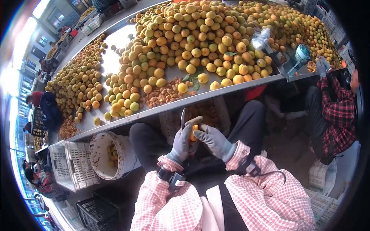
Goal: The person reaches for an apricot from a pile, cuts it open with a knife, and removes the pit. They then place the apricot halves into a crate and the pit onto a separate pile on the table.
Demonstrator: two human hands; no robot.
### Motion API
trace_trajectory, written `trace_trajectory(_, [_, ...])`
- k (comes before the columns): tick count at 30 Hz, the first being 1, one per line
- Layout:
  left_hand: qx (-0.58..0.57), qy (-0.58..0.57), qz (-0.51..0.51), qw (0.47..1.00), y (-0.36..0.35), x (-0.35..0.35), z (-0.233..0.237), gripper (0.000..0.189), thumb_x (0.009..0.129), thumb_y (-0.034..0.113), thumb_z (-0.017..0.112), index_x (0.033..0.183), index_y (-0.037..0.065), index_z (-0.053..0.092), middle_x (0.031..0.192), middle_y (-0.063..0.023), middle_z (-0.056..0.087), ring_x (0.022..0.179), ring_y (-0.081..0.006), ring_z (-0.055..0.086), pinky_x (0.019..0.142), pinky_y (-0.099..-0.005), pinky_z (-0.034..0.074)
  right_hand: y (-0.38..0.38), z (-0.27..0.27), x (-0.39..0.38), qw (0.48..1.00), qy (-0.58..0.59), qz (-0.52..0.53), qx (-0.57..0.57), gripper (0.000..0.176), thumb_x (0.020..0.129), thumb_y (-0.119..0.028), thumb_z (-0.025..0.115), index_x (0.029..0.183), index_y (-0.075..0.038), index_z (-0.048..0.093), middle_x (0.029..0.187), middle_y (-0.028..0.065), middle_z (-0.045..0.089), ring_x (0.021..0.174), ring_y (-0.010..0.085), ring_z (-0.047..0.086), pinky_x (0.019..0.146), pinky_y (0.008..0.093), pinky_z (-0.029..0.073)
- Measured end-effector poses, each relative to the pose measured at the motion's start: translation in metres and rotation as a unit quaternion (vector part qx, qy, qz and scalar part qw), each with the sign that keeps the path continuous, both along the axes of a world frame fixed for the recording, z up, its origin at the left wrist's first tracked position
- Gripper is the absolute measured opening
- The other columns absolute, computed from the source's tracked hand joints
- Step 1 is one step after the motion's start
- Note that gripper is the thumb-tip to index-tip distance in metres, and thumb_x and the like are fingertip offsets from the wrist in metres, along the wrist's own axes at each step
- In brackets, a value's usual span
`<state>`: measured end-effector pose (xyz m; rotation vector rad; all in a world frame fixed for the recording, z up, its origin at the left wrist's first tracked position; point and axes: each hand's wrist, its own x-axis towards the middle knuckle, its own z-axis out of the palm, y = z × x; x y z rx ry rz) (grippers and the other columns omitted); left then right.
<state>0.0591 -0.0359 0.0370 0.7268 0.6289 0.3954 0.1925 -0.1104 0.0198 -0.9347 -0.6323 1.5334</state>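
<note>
Over my lap, both gloved hands meet at an opened orange apricot. My left hand is closed, and a small curved knife sticks up from it, blade pointing toward the table; the handle is hidden in the glove. The apricot sits against the left fingers. My right hand pinches the fruit from the other side with thumb and fingers. Just beyond lies a crate of orange fruit pieces between my knees, partly covered by the hands.
A metal table bears heaped apricots and a pile of pits. To the left stand a white bucket and white crates. A turquoise-lidded bottle is at right, near a co-worker in red plaid.
</note>
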Motion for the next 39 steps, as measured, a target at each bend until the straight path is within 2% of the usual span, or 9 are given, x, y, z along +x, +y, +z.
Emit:
trace_trajectory(6, [0.185,0.070,0.039,0.979,0.003,-0.009,0.004,0.060,0.095,0.040,0.058,0.139,0.002,0.043,0.058,0.0060,0.047,0.040,-0.0024,0.035,0.037,-0.0185,0.028,-0.019,-0.004,-0.001,0.963,-0.205,-0.152,0.086,0.026,0.094,-0.021,0.060,0.113,-0.004,0.056,0.100,0.0027,0.059,0.085,0.0087,0.057,0.076,0.0226,0.048])
trace_trajectory(9, [0.118,-0.031,0.039,0.992,0.007,-0.013,0.023,0.046,0.099,0.026,0.053,0.136,0.000,0.046,0.057,0.0070,0.040,0.041,-0.0019,0.033,0.039,-0.0179,0.027,-0.031,0.016,0.020,0.980,0.129,0.065,-0.135,0.028,0.095,-0.023,0.057,0.115,-0.004,0.055,0.092,0.0059,0.062,0.059,0.0105,0.054,0.046,0.0188,0.039])
trace_trajectory(18, [0.015,-0.254,-0.059,0.965,0.001,-0.005,0.023,0.051,0.100,0.036,0.049,0.139,0.005,0.042,0.054,0.0037,0.036,0.035,-0.0055,0.027,0.034,-0.0228,0.026,-0.049,0.030,-0.015,0.899,0.324,0.202,-0.216,0.044,0.097,-0.043,0.051,0.120,-0.006,0.056,0.104,0.0114,0.064,0.064,0.0151,0.062,0.045,0.0170,0.042])
trace_trajectory(23, [0.017,-0.181,0.170,0.968,-0.013,0.010,0.035,0.062,0.095,0.046,0.054,0.141,0.006,0.040,0.080,0.0005,0.050,0.062,-0.0112,0.047,0.059,-0.0276,0.043,-0.048,0.019,-0.024,0.994,0.005,0.011,-0.108,0.036,0.098,-0.038,0.053,0.112,-0.005,0.056,0.092,0.0067,0.063,0.065,0.0115,0.060,0.057,0.0206,0.048])
trace_trajectory(27, [-0.049,-0.120,0.286,0.949,-0.016,0.008,0.036,0.057,0.096,0.045,0.054,0.136,0.006,0.045,0.083,0.0000,0.051,0.071,-0.0110,0.050,0.069,-0.0296,0.045,-0.047,0.012,-0.015,0.985,-0.151,0.021,-0.075,0.030,0.097,-0.029,0.058,0.110,-0.002,0.058,0.088,0.0037,0.060,0.066,0.0063,0.052,0.057,0.0197,0.042])
trace_trajectory(30, [-0.085,-0.217,0.203,0.951,0.004,-0.014,0.006,0.052,0.096,0.044,0.053,0.132,0.007,0.048,0.081,0.0007,0.051,0.067,-0.0092,0.048,0.063,-0.0264,0.042,-0.051,0.010,-0.015,0.995,-0.054,0.040,-0.069,0.033,0.099,-0.033,0.054,0.111,-0.002,0.058,0.085,0.0056,0.063,0.063,0.0082,0.055,0.055,0.0204,0.043])
trace_trajectory(32, [-0.103,-0.312,0.102,0.939,0.008,-0.018,0.004,0.049,0.096,0.043,0.053,0.130,0.008,0.049,0.080,0.0012,0.050,0.065,-0.0082,0.047,0.059,-0.0241,0.040,-0.055,0.020,-0.011,0.925,0.290,0.171,-0.178,0.039,0.100,-0.041,0.047,0.113,-0.005,0.055,0.086,0.0095,0.065,0.064,0.0156,0.061,0.055,0.0243,0.049])
trace_trajectory(35, [-0.040,-0.244,0.088,0.965,-0.004,-0.007,0.030,0.044,0.097,0.042,0.052,0.127,0.010,0.050,0.078,0.0028,0.049,0.061,-0.0060,0.043,0.052,-0.0194,0.034,-0.054,0.022,-0.014,0.956,0.203,0.136,-0.164,0.042,0.099,-0.044,0.046,0.113,-0.005,0.056,0.090,0.0106,0.066,0.067,0.0176,0.063,0.053,0.0248,0.049])
trace_trajectory(39, [-0.009,-0.065,0.331,0.941,-0.017,0.015,0.031,0.039,0.097,0.036,0.055,0.126,0.012,0.050,0.078,0.0041,0.049,0.058,-0.0039,0.039,0.049,-0.0175,0.031,-0.051,0.018,-0.022,0.992,-0.010,0.021,-0.127,0.039,0.099,-0.041,0.049,0.111,-0.005,0.055,0.094,0.0101,0.066,0.070,0.0168,0.063,0.054,0.0254,0.049])
